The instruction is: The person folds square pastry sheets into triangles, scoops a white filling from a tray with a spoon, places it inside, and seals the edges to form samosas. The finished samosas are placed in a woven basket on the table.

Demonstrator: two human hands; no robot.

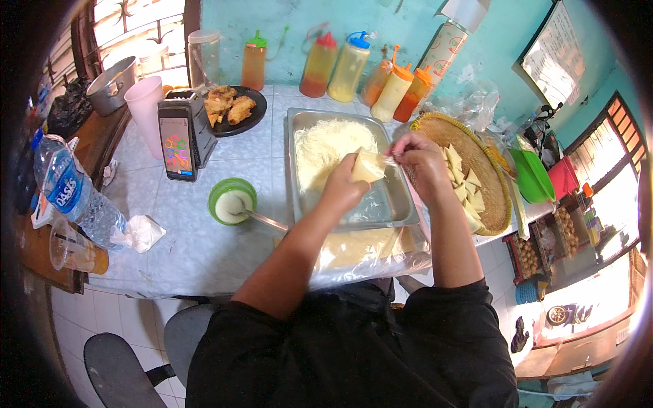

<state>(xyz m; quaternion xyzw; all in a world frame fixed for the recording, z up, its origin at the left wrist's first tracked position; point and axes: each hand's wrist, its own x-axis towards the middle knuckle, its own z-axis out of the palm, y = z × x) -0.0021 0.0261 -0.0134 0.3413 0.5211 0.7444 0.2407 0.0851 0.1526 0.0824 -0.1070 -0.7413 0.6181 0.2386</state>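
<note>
- Steel tray (371, 211) sits mid-table in the head view, pale shreds (328, 146) heaped at its far and left side. Near right of the floor is bare metal.
- Hands?
- Both over the tray. Left hand (343, 185) grips a pale wrap (368, 167), thumb and fingers closed on it. Wrap is a folded pocket, held above the tray, right of the heap.
- Right one?
- Right hand (422, 160) is just beside the wrap's right edge. Fingertips pinched together, pale shreds at the tips.
- Other wraps?
- Folded triangles (471, 185), piled in a round woven basket (502, 156) right of the tray. Plastic-covered sheets (371, 248) at the near edge, just below the tray.
- Left side?
- Green bowl (215, 196), white paste (231, 205) inside, spoon (269, 220) leaning out toward the left forearm. Phone (178, 146) stands upright behind it. Fried pieces (228, 109) on a black plate (254, 120) farther back.
- Back wall?
- Squeeze bottles (349, 69) along it, mixed cap colours.
</note>
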